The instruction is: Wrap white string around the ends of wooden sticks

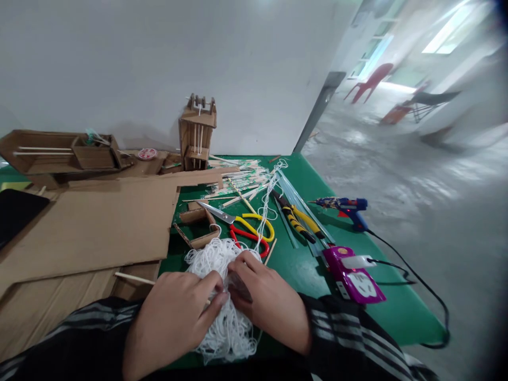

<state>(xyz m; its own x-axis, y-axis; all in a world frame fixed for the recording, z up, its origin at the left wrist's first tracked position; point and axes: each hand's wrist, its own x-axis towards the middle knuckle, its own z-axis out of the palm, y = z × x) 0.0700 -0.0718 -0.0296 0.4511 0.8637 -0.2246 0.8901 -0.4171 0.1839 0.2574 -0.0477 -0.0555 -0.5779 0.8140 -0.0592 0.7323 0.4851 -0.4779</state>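
Note:
A tangled bundle of white string (216, 259) lies on the green table (309, 270) just in front of me. My left hand (170, 317) rests on its left side with fingertips pinched into the strands. My right hand (265, 304) covers the right side, fingers curled and gripping the string. A single strand runs away from the bundle toward the far table edge. Red and yellow scissors (242, 225) lie just beyond the bundle.
Large cardboard sheets (91, 222) cover the left. A small cardboard tower (197, 132) and a cardboard tray (55, 153) stand at the back. Pliers (297, 219), wooden sticks (238, 182), a blue glue gun (347, 206) and a purple socket block (353, 275) lie right.

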